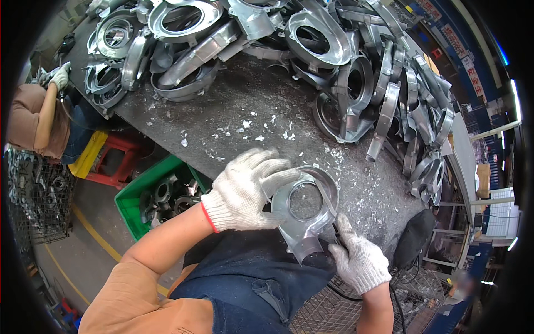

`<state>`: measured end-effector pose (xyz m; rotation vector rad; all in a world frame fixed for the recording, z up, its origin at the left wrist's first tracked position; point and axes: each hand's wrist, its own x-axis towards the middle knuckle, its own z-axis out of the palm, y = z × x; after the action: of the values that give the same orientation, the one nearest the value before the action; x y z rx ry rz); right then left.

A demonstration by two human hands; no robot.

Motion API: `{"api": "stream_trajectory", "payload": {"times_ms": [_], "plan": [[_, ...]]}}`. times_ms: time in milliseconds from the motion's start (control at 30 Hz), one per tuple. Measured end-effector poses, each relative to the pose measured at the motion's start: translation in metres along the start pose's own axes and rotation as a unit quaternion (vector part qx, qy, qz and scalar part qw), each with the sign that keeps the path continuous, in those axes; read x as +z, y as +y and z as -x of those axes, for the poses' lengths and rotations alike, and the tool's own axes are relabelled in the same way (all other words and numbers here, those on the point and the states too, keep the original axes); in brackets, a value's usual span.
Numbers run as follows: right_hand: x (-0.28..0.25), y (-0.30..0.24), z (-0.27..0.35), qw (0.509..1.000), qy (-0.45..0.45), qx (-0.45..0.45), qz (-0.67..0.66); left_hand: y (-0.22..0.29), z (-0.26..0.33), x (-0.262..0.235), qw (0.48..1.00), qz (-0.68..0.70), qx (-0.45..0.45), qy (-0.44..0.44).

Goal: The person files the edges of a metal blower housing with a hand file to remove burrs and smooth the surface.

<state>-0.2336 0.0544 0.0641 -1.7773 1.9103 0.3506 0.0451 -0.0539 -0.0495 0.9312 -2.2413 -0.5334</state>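
Note:
My left hand (pixel 242 192), in a white knit glove, grips the left rim of a silvery cast-metal blower housing (pixel 282 214). The housing has a round opening and a spout pointing toward me, and is held at the near edge of the dark worktable (pixel 233 111). My gloved right hand (pixel 359 261) is closed at the lower right of the housing. Its fingers hold a thin, flat-bladed hand tool (pixel 327 200), which looks like a file or scraper. The blade lies across the right side of the housing's ring; the handle is mostly hidden.
Piled metal housings (pixel 317 39) cover the table's far side and right. Bright metal flakes (pixel 258 138) lie scattered. At left stand a green crate (pixel 129 203) of castings, a red stool (pixel 114 167) and a wire basket (pixel 41 195); another person's gloved hand (pixel 60 77) works beyond.

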Motion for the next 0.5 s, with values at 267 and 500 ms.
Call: {"api": "stream_trajectory", "payload": {"times_ms": [267, 500], "plan": [[0.006, 0.013, 0.005, 0.999, 0.016, 0.006, -0.040, 0.005, -0.006, 0.006, 1.000, 0.001, 0.008, -0.020], [0.008, 0.012, -0.003, 0.998, 0.013, -0.005, -0.067, 0.008, -0.004, 0.013, 1.000, 0.019, 0.023, -0.010]]}}
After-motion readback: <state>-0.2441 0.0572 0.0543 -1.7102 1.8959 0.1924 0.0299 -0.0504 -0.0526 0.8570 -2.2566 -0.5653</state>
